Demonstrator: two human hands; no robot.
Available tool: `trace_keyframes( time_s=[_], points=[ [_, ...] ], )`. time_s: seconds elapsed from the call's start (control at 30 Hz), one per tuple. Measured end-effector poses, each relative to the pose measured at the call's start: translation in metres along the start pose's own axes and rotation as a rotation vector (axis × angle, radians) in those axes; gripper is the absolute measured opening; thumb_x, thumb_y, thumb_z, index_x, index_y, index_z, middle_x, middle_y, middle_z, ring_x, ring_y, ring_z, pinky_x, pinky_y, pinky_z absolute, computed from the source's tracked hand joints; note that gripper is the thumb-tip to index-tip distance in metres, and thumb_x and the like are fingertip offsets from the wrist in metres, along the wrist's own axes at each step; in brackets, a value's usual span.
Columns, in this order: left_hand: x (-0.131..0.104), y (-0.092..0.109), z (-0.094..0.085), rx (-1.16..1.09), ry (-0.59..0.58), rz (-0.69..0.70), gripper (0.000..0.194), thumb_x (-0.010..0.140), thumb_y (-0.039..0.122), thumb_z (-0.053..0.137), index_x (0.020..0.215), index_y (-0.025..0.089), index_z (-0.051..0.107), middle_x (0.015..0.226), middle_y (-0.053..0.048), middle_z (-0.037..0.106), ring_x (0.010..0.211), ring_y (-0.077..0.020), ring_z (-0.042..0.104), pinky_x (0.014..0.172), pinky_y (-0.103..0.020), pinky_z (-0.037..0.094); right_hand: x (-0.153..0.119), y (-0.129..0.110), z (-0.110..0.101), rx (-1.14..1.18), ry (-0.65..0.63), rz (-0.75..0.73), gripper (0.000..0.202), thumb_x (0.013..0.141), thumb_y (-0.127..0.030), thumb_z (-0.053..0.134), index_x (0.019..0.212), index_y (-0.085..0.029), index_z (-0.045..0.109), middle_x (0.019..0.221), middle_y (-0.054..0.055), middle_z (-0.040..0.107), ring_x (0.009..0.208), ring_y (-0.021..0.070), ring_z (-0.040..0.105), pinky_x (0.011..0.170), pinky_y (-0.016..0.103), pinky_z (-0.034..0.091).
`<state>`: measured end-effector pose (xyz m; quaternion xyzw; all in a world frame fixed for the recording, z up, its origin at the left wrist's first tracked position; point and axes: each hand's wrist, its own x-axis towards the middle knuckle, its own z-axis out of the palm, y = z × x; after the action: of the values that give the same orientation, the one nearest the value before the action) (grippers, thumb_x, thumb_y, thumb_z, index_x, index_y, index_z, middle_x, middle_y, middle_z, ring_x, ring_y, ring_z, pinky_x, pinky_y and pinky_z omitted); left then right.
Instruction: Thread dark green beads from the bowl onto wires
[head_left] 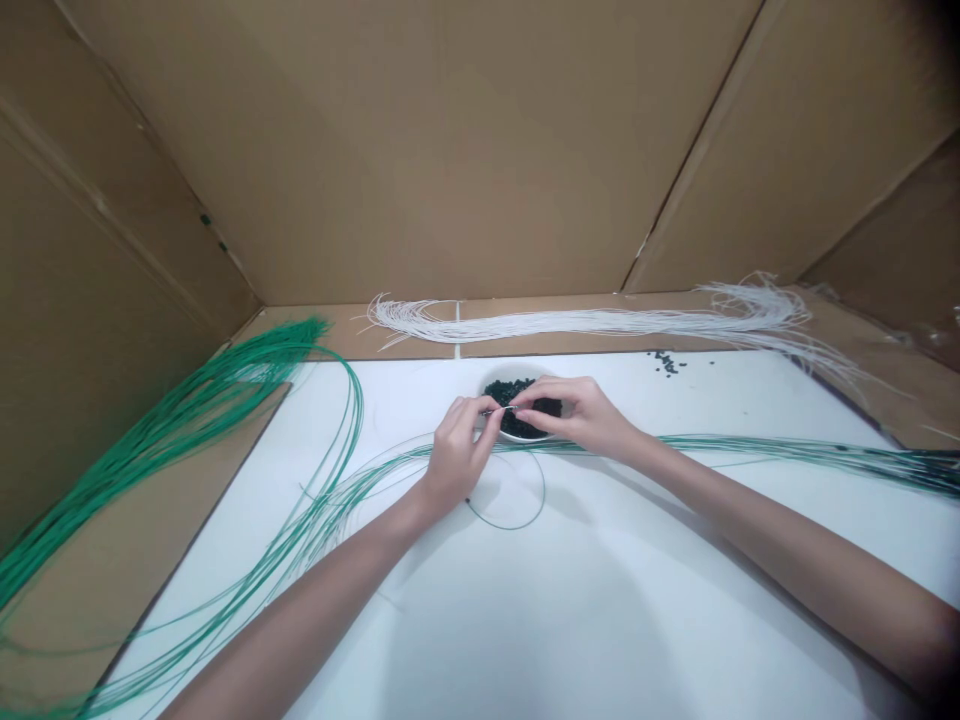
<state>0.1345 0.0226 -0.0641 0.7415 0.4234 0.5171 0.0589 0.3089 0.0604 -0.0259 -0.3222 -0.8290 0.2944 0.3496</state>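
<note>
My left hand (pixel 457 455) is closed in a pinch on a thin wire (pixel 510 407), whose pale end shows between the fingertips. Facing it, my right hand (pixel 581 412) pinches at the other side of that pale end; anything small between its fingers is hidden. Both hands are over a white bowl (pixel 517 438) filled with small black pieces (pixel 510 392). Below my left hand a thin green wire loop (pixel 543 495) curves over the white table. A bundle of green wires (pixel 397 462) runs behind my hands and on under my right forearm.
A thick bundle of green wires (pixel 187 410) lies at the left on cardboard. White wires (pixel 570 322) stretch along the back. Several loose black pieces (pixel 665 363) are scattered at the back right of the white table (pixel 525 620). Cardboard walls (pixel 450 150) stand around.
</note>
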Motion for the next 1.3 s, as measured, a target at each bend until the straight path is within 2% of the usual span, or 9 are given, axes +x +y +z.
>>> trace_keyframes(
  time_s=[0.4, 0.73, 1.3],
  points=[
    [0.0001, 0.0004, -0.0001, 0.011, -0.005, 0.039, 0.004, 0.081, 0.014, 0.048, 0.084, 0.016, 0.051, 0.073, -0.002, 0.056, 0.066, -0.0099, 0.050, 0.058, -0.021, 0.040, 0.0009, 0.0016, 0.0020, -0.005, 0.005, -0.012, 0.016, 0.074, -0.029, 0.057, 0.077, -0.016, 0.066, 0.071, 0.004, 0.065, 0.066, 0.0133, 0.056, 0.062, 0.025, 0.045],
    [-0.0008, -0.0002, -0.0002, 0.007, -0.016, 0.036, 0.004, 0.082, 0.015, 0.048, 0.085, 0.016, 0.050, 0.074, -0.001, 0.056, 0.066, -0.0097, 0.050, 0.059, -0.021, 0.041, 0.0002, 0.0023, 0.0023, 0.006, 0.009, 0.028, 0.019, 0.075, -0.031, 0.057, 0.083, -0.016, 0.066, 0.075, 0.004, 0.065, 0.068, 0.0133, 0.057, 0.063, 0.025, 0.045],
    [-0.0009, -0.0015, 0.0009, 0.016, -0.030, 0.032, 0.005, 0.082, 0.016, 0.047, 0.085, 0.017, 0.051, 0.074, -0.002, 0.056, 0.067, -0.0108, 0.050, 0.059, -0.022, 0.041, 0.0014, -0.0013, 0.0029, -0.012, 0.047, -0.082, 0.014, 0.074, -0.026, 0.057, 0.079, -0.017, 0.067, 0.073, 0.004, 0.066, 0.067, 0.0129, 0.057, 0.062, 0.025, 0.046]
  ],
)
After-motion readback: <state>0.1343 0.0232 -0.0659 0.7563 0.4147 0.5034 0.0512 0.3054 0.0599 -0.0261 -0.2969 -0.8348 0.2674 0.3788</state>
